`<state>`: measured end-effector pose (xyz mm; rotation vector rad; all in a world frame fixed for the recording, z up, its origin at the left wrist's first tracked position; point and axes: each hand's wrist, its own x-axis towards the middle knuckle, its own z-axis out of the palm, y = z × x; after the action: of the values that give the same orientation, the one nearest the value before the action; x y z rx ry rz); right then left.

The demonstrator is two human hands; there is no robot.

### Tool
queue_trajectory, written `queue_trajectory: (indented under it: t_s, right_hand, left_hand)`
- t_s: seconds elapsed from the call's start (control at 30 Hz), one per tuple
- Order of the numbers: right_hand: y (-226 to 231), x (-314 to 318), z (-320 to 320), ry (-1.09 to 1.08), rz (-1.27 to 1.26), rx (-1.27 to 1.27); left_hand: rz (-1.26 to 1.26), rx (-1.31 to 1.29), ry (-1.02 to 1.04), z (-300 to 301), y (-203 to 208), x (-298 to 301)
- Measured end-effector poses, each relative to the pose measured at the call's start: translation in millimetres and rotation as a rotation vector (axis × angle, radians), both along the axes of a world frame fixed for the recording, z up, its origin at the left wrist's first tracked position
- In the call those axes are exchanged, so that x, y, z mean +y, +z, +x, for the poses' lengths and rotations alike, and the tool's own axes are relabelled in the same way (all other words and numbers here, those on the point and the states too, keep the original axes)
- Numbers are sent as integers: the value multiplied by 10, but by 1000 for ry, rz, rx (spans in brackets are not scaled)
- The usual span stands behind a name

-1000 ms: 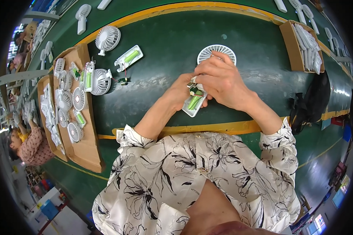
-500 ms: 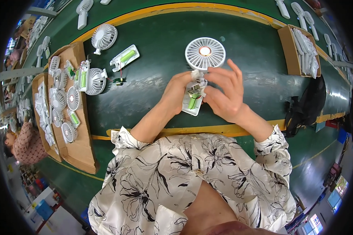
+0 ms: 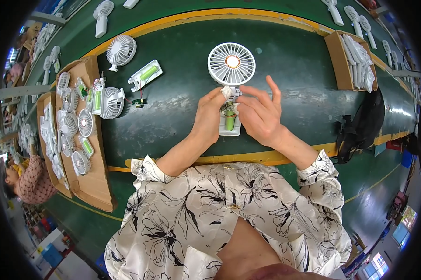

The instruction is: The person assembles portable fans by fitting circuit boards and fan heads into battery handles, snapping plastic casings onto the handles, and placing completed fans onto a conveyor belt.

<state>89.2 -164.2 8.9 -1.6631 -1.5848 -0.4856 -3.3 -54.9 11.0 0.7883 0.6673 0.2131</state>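
Observation:
A white handheld fan lies in front of me, its round head (image 3: 232, 63) pointing away and its opened handle (image 3: 230, 132) toward me. Inside the handle sit a green battery (image 3: 230, 122) and a small circuit board (image 3: 228, 107). My left hand (image 3: 206, 115) is closed on the left side of the handle near the neck; something white wraps its fingertip. My right hand (image 3: 262, 120) grips the handle's right side at the board, thumb and fingers bent in, index finger raised. Its fingertips partly cover the neck joint.
At left, a cardboard box (image 3: 93, 186) holds fan heads and white parts. Beside it lie a loose fan head (image 3: 121, 50), an opened handle with a battery (image 3: 145, 74) and a small wired board (image 3: 139, 103). A carton of white parts (image 3: 339, 70) and a black cloth item (image 3: 366, 123) are at right.
The fan has shifted slightly left in view, and its handle now points more directly toward me. My right fingers have moved closer in around the neck and board.

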Motion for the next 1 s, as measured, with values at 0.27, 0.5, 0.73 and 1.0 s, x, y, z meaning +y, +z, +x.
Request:
queue_trajectory:
  t_s: [0.27,0.5,0.73,1.0]
  right_hand:
    - [111,18,86,37,-127,373]
    - [146,10,174,48,-255,506]
    - [149,26,174,62,-290,535]
    - [125,28,176,78,-301,506]
  left_hand:
    - [-118,39,-22,38,20,73]
    - [-158,74,-37,51,108,72]
    - [-189,21,-100,17,62,130]
    - [-165,62,-44,31,79,106]
